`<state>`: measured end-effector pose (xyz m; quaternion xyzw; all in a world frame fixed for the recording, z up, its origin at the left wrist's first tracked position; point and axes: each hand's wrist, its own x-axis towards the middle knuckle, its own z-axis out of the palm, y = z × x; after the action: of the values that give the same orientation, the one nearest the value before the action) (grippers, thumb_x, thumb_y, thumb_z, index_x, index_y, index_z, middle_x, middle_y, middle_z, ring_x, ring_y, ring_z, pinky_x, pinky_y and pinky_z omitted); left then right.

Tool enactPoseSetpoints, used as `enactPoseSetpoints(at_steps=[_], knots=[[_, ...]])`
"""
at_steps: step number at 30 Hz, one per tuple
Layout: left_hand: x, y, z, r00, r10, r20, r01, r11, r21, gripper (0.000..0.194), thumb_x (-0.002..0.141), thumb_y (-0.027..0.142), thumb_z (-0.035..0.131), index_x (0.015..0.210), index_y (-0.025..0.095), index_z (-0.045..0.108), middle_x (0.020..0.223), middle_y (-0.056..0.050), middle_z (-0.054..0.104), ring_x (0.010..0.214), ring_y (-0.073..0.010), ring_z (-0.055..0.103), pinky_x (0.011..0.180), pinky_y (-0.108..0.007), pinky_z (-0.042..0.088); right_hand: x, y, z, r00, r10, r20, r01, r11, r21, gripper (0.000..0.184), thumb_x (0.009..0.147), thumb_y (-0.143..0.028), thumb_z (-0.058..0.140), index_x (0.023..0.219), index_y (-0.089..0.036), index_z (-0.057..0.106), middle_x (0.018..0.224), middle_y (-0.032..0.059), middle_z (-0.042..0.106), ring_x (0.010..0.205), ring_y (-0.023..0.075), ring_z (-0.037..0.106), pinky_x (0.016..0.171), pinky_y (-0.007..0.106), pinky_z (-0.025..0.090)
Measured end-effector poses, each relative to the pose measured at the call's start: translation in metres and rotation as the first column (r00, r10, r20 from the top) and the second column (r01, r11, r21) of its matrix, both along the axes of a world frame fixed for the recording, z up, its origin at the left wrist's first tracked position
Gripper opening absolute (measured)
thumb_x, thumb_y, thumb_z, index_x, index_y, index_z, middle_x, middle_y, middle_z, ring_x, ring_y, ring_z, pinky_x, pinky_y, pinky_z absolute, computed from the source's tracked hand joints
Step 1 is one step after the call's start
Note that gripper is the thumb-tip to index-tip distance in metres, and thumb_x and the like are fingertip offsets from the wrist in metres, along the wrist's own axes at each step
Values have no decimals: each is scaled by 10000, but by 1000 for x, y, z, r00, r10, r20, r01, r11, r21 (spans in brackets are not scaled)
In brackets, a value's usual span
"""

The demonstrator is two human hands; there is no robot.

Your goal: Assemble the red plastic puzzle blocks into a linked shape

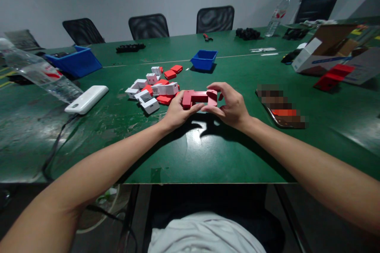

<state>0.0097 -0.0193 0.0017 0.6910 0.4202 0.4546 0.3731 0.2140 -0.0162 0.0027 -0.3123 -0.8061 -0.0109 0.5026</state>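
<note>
Between my two hands, just above the green table, is a red U-shaped plastic bracket. My left hand grips its left end, with the thumb along the lower side. At the other end, my right hand curls thumb and fingers around the bracket's right arm. A loose pile lies close to my left hand, with white plastic brackets and flat red plastic pieces mixed together. Shadows of both hands fall on the tabletop below.
A small blue bin stands beyond my hands, and a larger blue bin at the left. Near that lie a water bottle and a white power bank with a cable. On the right are a phone and an open carton.
</note>
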Motion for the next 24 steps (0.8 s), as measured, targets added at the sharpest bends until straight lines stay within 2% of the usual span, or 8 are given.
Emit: enactPoseSetpoints(at_steps=[4, 7, 9, 11, 14, 16, 20, 24], knots=[[2, 0, -1, 997, 36, 72, -39, 998, 39, 601, 698, 632, 793, 1018, 184, 553, 974, -54, 688, 880, -180, 666, 791, -298, 537, 0, 3, -2, 999, 19, 29, -17, 997, -75, 636, 759, -699, 699, 1139, -201, 595, 1012, 103, 692, 846, 238, 667, 731, 360, 559], [2, -1, -2, 995, 57, 77, -64, 994, 93, 668, 677, 663, 791, 1059, 190, 514, 995, -57, 675, 887, -179, 669, 794, -298, 539, 0, 4, -3, 997, 34, 76, -30, 998, -58, 568, 781, -612, 737, 1144, -196, 605, 1025, 115, 697, 892, 255, 673, 778, 378, 562], [3, -2, -4, 995, 68, 73, -80, 981, 176, 714, 641, 652, 821, 1085, 196, 499, 1011, -52, 658, 894, -179, 663, 812, -301, 540, 1, 3, -3, 994, 42, 101, -37, 998, -49, 490, 797, -526, 760, 1130, -196, 616, 1032, 122, 696, 927, 265, 672, 820, 393, 561], [2, -4, -6, 998, 42, 51, -54, 964, 262, 746, 630, 632, 838, 1133, 207, 487, 1072, -61, 642, 930, -185, 658, 838, -303, 541, 1, 3, -3, 993, 62, 105, -54, 996, -70, 439, 786, -451, 781, 1113, -201, 626, 1047, 121, 691, 942, 266, 669, 830, 397, 563], [1, -7, -8, 999, -21, -38, 32, 941, 338, 735, 696, 605, 809, 1230, 220, 483, 1150, -84, 629, 960, -192, 652, 843, -305, 541, 2, 3, -4, 990, 114, 83, -103, 987, -127, 382, 755, -333, 775, 1088, -209, 634, 1075, 108, 682, 952, 252, 667, 802, 376, 570], [0, -9, -7, 993, -44, -110, 85, 912, 401, 683, 742, 584, 785, 1250, 215, 516, 1113, -83, 643, 927, -190, 644, 824, -312, 540, 2, 2, -4, 990, 132, 56, -120, 978, -170, 334, 746, -262, 737, 1061, -207, 641, 1066, 96, 682, 944, 235, 669, 772, 352, 571], [-2, -13, -2, 970, -50, -238, 177, 816, 551, 577, 776, 518, 791, 1246, 236, 610, 984, -42, 635, 856, -170, 610, 786, -311, 539, 2, 3, -4, 992, 115, 45, -105, 976, -189, 208, 764, -197, 668, 972, -210, 654, 965, 70, 704, 875, 218, 671, 751, 341, 552], [-2, -14, -2, 968, -47, -248, 201, 737, 645, 642, 761, 461, 825, 1332, 284, 594, 977, -21, 564, 833, -142, 576, 755, -289, 547, 2, 3, -6, 985, 150, 87, -134, 977, -168, 179, 787, -243, 676, 960, -207, 645, 951, 77, 713, 876, 225, 671, 784, 355, 535]])
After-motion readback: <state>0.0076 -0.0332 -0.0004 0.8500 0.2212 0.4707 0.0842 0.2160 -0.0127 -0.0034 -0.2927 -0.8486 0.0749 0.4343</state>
